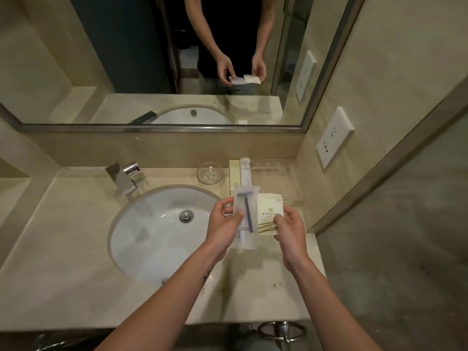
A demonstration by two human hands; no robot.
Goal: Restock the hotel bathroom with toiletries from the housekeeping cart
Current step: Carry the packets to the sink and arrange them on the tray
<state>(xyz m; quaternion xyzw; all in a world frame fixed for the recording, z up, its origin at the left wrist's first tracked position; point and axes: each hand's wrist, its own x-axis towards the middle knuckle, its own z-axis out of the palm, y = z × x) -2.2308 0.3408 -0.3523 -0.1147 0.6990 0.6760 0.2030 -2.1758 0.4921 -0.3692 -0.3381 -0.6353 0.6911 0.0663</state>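
The left hand [224, 221] pinches a clear razor packet [247, 198] by its left side, thumb on top and fingers curled under. The right hand [291, 229] pinches a cream packet [269, 211] with green lines, and the two packets touch edge to edge. Both are held above the counter [76, 224], just right of the sink [152, 236]. Near the back right corner lies a clear tray [278, 173] with a toothbrush packet [245, 171] and a slim box [234, 173] on its left end. A glass [210, 173] stands beside them.
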